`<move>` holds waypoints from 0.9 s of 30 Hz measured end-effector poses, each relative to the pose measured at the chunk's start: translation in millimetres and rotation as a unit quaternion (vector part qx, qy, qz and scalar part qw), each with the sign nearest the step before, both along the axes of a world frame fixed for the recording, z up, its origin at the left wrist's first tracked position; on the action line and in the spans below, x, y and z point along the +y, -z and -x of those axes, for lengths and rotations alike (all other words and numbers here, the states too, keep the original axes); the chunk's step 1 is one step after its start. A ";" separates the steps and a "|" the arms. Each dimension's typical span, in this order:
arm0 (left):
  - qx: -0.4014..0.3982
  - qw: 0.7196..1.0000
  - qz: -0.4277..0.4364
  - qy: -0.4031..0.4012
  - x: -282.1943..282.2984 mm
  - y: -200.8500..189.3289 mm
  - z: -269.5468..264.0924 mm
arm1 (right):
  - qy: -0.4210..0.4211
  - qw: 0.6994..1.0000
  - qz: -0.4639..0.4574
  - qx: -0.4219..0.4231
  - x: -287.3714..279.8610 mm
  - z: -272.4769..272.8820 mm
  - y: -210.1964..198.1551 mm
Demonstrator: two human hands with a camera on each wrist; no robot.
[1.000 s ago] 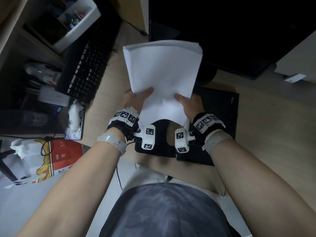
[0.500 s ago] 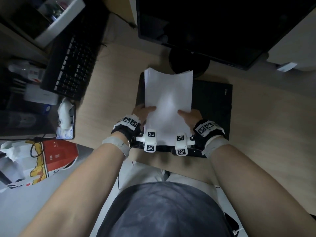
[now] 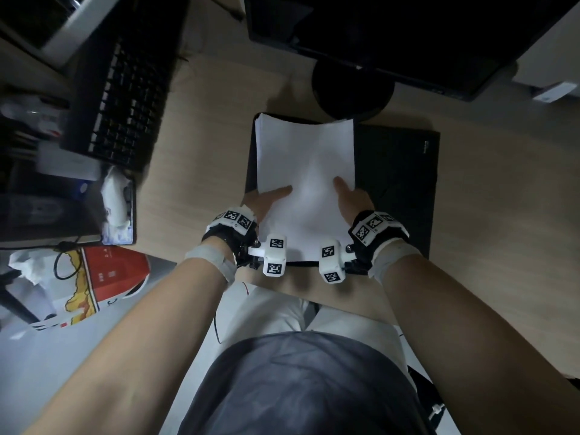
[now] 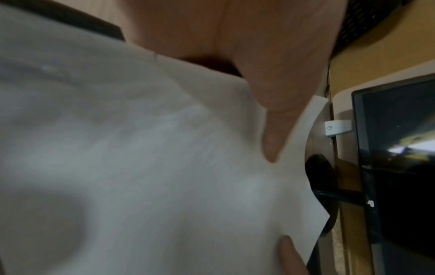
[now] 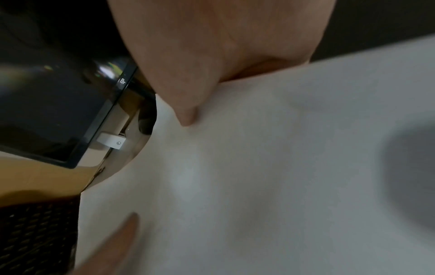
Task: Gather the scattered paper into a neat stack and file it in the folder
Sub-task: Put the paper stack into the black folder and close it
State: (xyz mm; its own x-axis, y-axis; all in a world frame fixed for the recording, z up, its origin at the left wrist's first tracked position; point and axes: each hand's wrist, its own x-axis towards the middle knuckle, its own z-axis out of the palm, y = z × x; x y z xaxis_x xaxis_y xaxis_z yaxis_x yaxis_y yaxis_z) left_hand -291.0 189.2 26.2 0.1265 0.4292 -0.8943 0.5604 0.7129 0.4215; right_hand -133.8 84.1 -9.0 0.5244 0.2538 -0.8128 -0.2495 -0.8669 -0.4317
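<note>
A stack of white paper (image 3: 304, 171) lies over the left half of an open black folder (image 3: 395, 171) on the desk. My left hand (image 3: 270, 197) pinches the stack's near left edge, thumb on top and fingers hidden beneath. My right hand (image 3: 350, 196) pinches the near right edge the same way. In the left wrist view the left thumb (image 4: 273, 130) presses on the paper (image 4: 141, 167). The right wrist view shows the right thumb (image 5: 186, 104) on the sheet (image 5: 259, 167). The stack's far edge is slightly fanned.
A black keyboard (image 3: 122, 98) lies at the far left, with a white mouse (image 3: 116, 199) near it. A dark monitor (image 3: 392, 32) and its round base (image 3: 351, 89) stand just beyond the folder. Bare wooden desk (image 3: 502, 199) stretches right. A red and white bag (image 3: 103, 277) sits low left.
Both hands have brought the paper stack down from an upright, raised position to lie nearly flat on the folder's left half. The grip has not changed.
</note>
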 end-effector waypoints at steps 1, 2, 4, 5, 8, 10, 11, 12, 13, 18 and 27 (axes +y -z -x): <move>0.010 0.999 -0.030 0.007 -0.4 6.1 2.7 | -0.001 1.000 0.016 -0.002 3.0 -0.4 -2.7; 0.017 0.999 -0.047 0.020 0.1 15.8 6.2 | -0.005 1.000 0.016 -0.010 4.4 -1.2 -3.4; 0.037 0.998 -0.046 0.028 0.8 25.2 9.5 | -0.027 0.999 -0.004 -0.041 4.8 -1.4 -1.7; 0.047 0.998 -0.044 0.025 2.1 28.3 10.7 | -0.042 0.997 -0.012 -0.061 3.2 -2.3 0.9; 0.060 0.998 -0.033 0.003 0.5 29.6 12.2 | -0.073 0.995 -0.021 -0.066 -1.0 -4.5 7.0; 0.030 0.999 -0.005 -0.027 -4.3 28.0 12.2 | -0.071 0.996 -0.026 -0.055 -1.3 -5.9 9.3; 0.014 0.999 0.007 -0.032 -6.3 26.0 12.3 | -0.070 0.996 -0.028 -0.048 -1.4 -5.7 9.7; 0.003 1.000 0.009 -0.026 -6.8 26.9 13.2 | -0.075 0.996 -0.029 -0.046 -1.6 -5.4 9.7; 0.003 1.000 0.003 -0.010 -7.0 28.0 14.5 | -0.085 0.995 -0.024 -0.047 -1.6 -4.7 9.2; 0.054 0.993 -0.078 0.069 0.0 50.5 28.2 | -0.134 0.989 -0.012 -0.061 0.1 -4.9 6.4; 0.075 0.977 -0.144 0.135 5.1 37.0 38.8 | -0.090 0.952 0.183 -0.229 -16.8 -6.1 12.6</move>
State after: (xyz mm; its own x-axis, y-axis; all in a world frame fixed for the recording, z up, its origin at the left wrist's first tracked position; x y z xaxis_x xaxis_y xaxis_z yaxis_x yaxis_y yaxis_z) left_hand -329.8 194.3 -10.8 0.1466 0.6356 -0.7580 0.7827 0.3941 0.4818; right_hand -127.7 67.3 -21.6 0.8194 0.1167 -0.5612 0.0594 -0.9911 -0.1194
